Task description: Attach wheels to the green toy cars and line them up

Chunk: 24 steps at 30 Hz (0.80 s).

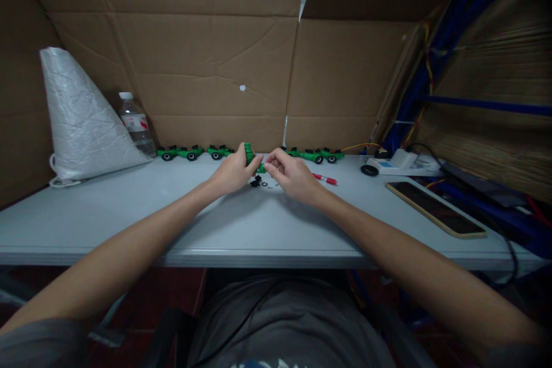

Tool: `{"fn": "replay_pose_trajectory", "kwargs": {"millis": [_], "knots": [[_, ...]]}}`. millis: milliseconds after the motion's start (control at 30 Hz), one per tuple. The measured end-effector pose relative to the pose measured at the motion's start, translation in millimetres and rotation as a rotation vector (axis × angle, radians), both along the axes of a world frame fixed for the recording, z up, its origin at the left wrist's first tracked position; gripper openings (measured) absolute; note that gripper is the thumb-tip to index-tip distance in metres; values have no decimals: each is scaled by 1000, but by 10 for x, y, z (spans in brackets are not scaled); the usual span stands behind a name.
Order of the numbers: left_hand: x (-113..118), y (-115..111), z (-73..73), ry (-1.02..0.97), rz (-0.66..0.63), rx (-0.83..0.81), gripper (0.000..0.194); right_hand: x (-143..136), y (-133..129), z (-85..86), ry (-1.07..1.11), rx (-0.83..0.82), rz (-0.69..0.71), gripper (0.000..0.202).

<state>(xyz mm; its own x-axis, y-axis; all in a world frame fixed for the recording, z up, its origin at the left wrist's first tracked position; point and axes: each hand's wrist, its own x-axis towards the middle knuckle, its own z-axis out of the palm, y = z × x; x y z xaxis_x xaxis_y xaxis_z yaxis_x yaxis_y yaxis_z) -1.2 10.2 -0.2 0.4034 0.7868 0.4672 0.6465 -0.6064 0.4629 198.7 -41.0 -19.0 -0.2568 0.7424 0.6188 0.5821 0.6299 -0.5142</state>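
Grey shirt [284, 322], L fingers [253, 165] gripping grn toy pc [249, 153], R fingers [276, 171] at its end, can't tell grip

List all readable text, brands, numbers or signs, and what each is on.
None readable.
Bottle label: red and white print, too small and blurred.
Shirt print: cut off by the bottom edge, unreadable.
Blue patch on the white unit at right: too small to tell if it bears text.
Red marker: any lettering too small.
Green piece in the left hand: no legible marking.
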Motion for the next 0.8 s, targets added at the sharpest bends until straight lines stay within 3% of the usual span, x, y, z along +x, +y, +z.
{"fn": "replay_pose_trajectory", "kwargs": {"millis": [433, 800], "knots": [[3, -13, 18, 31, 5, -30, 31, -8, -6, 10, -22, -8, 3, 15], [-16, 41, -83, 240, -19, 9, 36, -16, -27, 4, -135, -11, 51, 17]]}}
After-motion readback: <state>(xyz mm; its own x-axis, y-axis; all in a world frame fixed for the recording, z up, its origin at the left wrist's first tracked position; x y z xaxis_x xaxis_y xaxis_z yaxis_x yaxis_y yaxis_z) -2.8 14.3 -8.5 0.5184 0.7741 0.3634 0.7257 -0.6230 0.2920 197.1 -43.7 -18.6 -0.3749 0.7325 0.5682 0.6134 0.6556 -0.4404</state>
